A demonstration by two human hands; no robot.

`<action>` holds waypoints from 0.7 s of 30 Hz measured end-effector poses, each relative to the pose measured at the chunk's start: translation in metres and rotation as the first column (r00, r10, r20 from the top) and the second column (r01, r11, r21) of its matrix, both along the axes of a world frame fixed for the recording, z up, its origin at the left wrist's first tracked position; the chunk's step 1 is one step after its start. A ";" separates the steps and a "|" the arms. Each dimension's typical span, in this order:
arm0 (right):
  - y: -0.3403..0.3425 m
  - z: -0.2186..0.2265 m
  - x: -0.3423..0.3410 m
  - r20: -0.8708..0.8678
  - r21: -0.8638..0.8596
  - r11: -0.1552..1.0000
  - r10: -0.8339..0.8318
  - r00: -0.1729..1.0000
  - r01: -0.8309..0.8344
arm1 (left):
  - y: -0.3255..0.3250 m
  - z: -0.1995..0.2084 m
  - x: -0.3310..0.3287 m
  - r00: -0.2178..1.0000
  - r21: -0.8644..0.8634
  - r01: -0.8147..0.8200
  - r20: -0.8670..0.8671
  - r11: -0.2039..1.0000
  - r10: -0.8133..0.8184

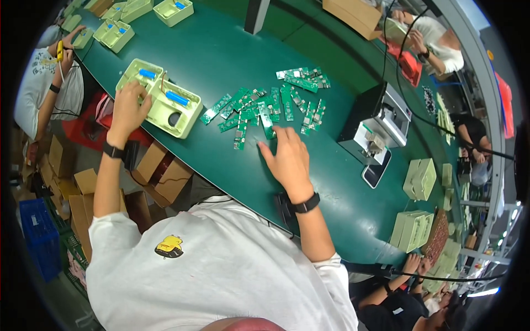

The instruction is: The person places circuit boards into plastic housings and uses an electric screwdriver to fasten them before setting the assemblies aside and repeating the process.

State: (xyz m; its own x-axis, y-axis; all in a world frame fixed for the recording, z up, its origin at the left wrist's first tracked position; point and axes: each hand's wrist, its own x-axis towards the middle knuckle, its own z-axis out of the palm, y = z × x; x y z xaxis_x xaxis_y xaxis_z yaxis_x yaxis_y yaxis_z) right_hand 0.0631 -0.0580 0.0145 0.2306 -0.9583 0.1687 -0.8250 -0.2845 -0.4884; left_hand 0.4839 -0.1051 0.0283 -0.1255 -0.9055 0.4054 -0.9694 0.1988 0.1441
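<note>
My left hand (130,109) is curled over the near left side of a pale green plastic housing (190,122), its fingers reaching into the compartment. Two blue cylindrical cells, a left one (147,74) and a right one (177,99), lie in the housing, with thin wires between its halves. My right hand (289,159) is over the table, thumb apart from the fingers. Its fingertips meet the near end of a green circuit board (265,119) at the front of a loose spread of several such boards (286,102).
A black and silver machine (375,124) stands to the right, a phone-like flat object (377,169) before it. Pale green housings stand far left (114,35) and right (413,230) on the green table (232,55). Co-workers sit at both sides. Cardboard boxes (160,171) lie below the near edge.
</note>
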 end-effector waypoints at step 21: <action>0.108 0.028 -0.139 0.126 -0.110 0.865 -0.476 0.871 0.489 | 0.123 0.068 -0.232 0.876 -0.044 0.383 -0.300 0.923 -0.378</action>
